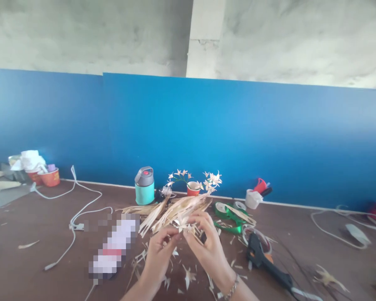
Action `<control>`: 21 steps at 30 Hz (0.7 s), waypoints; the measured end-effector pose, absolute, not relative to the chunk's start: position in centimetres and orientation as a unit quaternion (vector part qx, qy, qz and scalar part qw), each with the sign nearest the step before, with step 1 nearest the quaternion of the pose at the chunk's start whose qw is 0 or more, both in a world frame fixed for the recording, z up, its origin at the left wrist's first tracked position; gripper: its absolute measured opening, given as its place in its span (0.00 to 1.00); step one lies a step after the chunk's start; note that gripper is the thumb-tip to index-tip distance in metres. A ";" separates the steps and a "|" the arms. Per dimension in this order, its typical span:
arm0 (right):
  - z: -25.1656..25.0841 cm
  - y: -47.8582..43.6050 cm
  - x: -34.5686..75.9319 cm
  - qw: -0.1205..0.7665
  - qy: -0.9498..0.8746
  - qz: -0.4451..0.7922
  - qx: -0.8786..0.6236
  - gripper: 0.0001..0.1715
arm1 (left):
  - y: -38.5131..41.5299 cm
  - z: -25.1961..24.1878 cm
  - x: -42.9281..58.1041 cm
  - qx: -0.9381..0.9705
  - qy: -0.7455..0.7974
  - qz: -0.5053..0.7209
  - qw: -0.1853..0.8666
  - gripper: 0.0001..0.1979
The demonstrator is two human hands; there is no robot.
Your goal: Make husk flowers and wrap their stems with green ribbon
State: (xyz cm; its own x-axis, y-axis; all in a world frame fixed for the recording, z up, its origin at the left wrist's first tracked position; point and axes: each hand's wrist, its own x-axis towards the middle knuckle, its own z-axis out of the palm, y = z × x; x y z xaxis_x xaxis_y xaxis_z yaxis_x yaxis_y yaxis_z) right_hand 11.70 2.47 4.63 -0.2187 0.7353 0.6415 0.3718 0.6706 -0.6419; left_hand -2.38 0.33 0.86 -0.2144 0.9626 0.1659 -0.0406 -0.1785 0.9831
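Note:
Between my two hands, over the brown table, is a small pale flower with pointed petals that look like dried husk. My left hand pinches it from the left with thumb and forefinger. From the right, my right hand has its fingers closed at the flower's edge. Dried husk strips lie in a heap just behind the hands. Below them, a loose pale flower rests on the table among scraps. The flower's underside is hidden by my fingers.
A black glue gun lies at right, near green ribbon. Behind stand a teal flask, a red cup beside finished flower sprays, and a white cup. White cables cross the left side.

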 end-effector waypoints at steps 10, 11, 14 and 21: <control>5.8 1.5 10.9 0.507 -0.750 0.285 -0.315 0.04 | 0.1 0.7 -3.1 0.572 0.435 0.631 0.294 0.06; 5.9 1.4 10.9 0.509 -0.749 0.288 -0.313 0.04 | 0.1 0.7 -3.1 0.576 0.435 0.631 0.285 0.06; 5.9 1.4 10.9 0.510 -0.745 0.295 -0.312 0.05 | 0.3 0.3 -3.3 0.588 0.434 0.631 0.259 0.06; 5.9 1.4 10.9 0.507 -0.734 0.330 -0.308 0.06 | 0.4 0.2 -3.4 0.632 0.417 0.621 0.203 0.06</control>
State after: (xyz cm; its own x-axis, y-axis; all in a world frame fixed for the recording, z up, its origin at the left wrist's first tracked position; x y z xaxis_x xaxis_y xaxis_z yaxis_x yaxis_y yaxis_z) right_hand 10.88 1.39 5.91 -0.2957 0.7872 0.5412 0.1180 0.5923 -0.7970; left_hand -3.44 0.41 0.16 -0.1190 0.7792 0.6153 0.2755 -0.5695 0.7745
